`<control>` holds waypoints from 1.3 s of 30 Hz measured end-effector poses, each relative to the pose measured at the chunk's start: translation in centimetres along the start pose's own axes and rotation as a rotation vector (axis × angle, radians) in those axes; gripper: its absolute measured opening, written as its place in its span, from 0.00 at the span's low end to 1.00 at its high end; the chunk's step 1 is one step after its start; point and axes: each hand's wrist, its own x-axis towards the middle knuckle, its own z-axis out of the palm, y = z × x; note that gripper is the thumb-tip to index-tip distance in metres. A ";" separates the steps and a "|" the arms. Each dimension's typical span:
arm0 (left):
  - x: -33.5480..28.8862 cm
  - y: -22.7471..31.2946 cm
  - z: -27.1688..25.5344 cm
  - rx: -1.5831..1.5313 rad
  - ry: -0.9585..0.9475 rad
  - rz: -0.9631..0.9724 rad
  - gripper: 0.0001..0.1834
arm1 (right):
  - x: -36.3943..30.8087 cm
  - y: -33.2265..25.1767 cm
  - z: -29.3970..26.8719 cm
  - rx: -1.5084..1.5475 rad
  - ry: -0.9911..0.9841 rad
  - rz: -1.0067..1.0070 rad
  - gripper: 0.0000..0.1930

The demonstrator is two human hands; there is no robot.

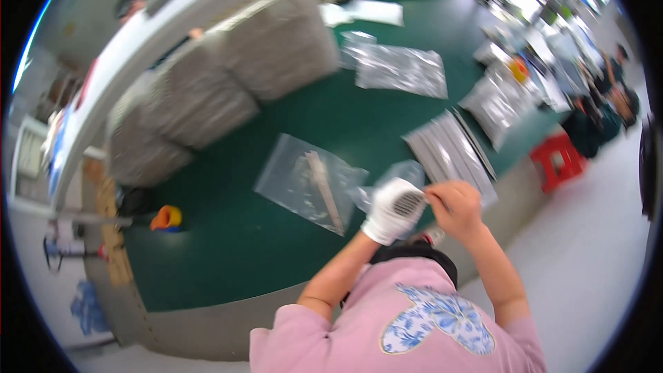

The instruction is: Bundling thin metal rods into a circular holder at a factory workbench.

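Clear plastic bag (407,171), just right of the frame's centre, slants up rightward beyond the nearer, gloved left hand (396,210), its grip unclear to me, while the bare right hand (456,207) pinches closed.

The table (221,255) is dark green, the glove (388,217) white, the shirt (324,342) pink with a blue-and-white floral butterfly (449,318).

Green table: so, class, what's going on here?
By the near edge of the table, a person's gloved left hand is at a crumpled clear bag. The bare right hand is close beside it; what it grips is unclear. A flat clear bag with thin pale strips lies left, a grey bundle right.
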 end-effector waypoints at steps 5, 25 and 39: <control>-0.5 0.6 0.4 -0.046 0.037 -0.037 0.09 | -0.9 -0.3 0.0 0.052 0.061 0.047 0.05; -1.2 0.4 0.6 -0.023 -0.007 -0.053 0.08 | -0.6 -0.2 -0.3 -0.039 -0.009 -0.057 0.04; 1.0 0.4 -1.3 0.024 -0.007 -0.011 0.10 | 2.0 -1.3 -0.2 0.003 0.085 -0.063 0.05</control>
